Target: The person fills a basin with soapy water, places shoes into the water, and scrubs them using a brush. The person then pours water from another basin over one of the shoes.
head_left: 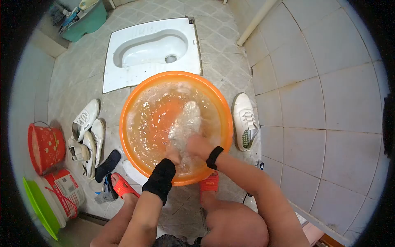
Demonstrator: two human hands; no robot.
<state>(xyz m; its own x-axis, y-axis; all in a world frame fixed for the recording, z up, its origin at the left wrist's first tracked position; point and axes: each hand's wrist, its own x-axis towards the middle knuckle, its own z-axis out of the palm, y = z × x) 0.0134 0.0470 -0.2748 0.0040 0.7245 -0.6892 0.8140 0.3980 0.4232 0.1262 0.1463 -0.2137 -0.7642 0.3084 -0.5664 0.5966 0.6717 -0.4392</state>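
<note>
An orange basin of cloudy, sudsy water stands on the floor in front of me. A white shoe lies in the water, its toe pointing away from me. My left hand, below a black wrist wrap, reaches into the water at the shoe's near end; its fingers are hidden. My right hand, with a black band at the wrist, is at the shoe's near right side, blurred by motion and water, so its fingers cannot be made out.
White shoes and a dark sock lie left of the basin. Another white shoe is on the right by the tiled wall. A red bucket and white-red tub stand left. Beyond is a squat toilet.
</note>
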